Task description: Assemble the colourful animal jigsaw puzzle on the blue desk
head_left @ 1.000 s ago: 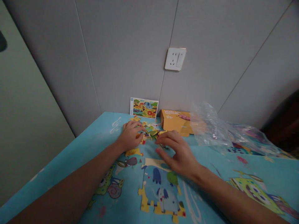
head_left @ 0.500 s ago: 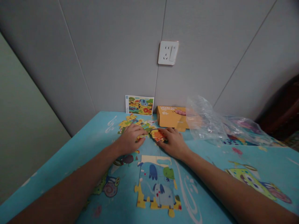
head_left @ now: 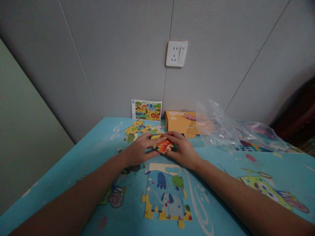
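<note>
Dim light, corners darkest; clear plastic [head_left: 218, 127] glints, and my fingers [head_left: 175, 134] look brighter than my shadowed left forearm [head_left: 64, 203].

- Loose puzzle pieces [head_left: 162, 147], just before the orange box [head_left: 179, 123]: partly covered by the left hand [head_left: 139, 149] and right hand [head_left: 183, 149]; their number and how they are gripped cannot be told.
- Orange box: right end blurred behind clear plastic [head_left: 219, 126]; smallest print unreadable.
- Picture card [head_left: 147, 110], left of the box: margin print too small to read.
- Dark red thing [head_left: 299, 114], far right of the box: cut off by the edge, unidentifiable.
</note>
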### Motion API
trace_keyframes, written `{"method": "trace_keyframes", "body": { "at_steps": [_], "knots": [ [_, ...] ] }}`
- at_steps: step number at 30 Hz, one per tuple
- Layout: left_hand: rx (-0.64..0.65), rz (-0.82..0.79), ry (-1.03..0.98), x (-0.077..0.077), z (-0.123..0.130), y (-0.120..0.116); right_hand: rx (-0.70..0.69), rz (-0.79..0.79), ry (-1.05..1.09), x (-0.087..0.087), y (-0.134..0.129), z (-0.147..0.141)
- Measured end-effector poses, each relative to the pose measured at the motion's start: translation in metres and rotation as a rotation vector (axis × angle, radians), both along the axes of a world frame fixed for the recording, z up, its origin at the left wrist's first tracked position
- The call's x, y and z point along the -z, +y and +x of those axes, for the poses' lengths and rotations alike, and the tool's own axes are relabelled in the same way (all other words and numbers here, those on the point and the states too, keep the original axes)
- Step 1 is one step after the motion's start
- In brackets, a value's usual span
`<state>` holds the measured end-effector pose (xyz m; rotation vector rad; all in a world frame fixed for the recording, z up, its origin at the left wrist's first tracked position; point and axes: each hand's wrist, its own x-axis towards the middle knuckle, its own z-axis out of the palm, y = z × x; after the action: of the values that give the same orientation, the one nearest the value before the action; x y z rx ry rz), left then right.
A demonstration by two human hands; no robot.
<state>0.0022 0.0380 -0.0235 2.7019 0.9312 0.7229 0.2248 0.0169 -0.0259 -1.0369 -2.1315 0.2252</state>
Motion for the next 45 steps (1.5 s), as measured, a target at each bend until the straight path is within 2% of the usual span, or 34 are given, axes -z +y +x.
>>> {"method": "trace_keyframes", "body": {
  "at_steps": [2,3,7,10,16,21,24,28,30,33,37,39,41,45],
  "knots": [
    [-0.006,0.038,-0.034,0.0,0.001,0.002,-0.012,-0.005,-0.026,0.002,0.0,-0.001],
    [-0.037,0.06,-0.058,0.0,0.0,0.004,0.027,-0.01,-0.039,0.003,0.0,-0.001],
    [-0.33,0.097,-0.123,-0.002,-0.003,0.011,0.319,-0.051,-0.122,0.007,0.004,0.005],
    [-0.501,0.066,-0.059,0.0,-0.005,0.016,0.405,-0.149,-0.16,0.009,0.006,0.01],
    [-0.564,0.058,0.067,0.001,-0.007,0.016,0.403,-0.253,0.049,0.006,0.009,0.012],
    [-0.613,0.14,0.063,-0.004,-0.01,0.016,0.439,-0.134,0.271,-0.002,0.008,0.013],
    [-0.506,0.174,0.01,-0.006,-0.006,0.011,0.37,-0.072,0.326,-0.004,0.006,0.012],
    [-0.097,0.098,-0.004,-0.005,0.005,-0.006,0.22,-0.139,0.37,-0.003,0.002,0.004],
    [0.036,0.039,0.035,-0.005,0.01,-0.014,0.134,-0.193,0.39,-0.001,0.002,0.001],
    [0.071,-0.004,0.042,-0.006,0.011,-0.018,0.04,-0.246,0.375,0.001,0.0,0.0],
    [0.091,0.024,0.042,-0.007,0.008,-0.014,0.009,-0.257,0.253,0.0,-0.002,0.001],
    [0.016,0.069,0.022,-0.005,0.007,-0.01,0.022,-0.185,0.143,0.001,-0.002,0.003],
    [-0.126,0.114,-0.026,-0.003,0.007,-0.006,0.107,-0.121,0.024,0.004,-0.001,0.004],
    [-0.424,0.14,-0.116,-0.001,0.004,0.003,0.322,-0.164,-0.147,0.009,0.004,0.008]
  ]
}}
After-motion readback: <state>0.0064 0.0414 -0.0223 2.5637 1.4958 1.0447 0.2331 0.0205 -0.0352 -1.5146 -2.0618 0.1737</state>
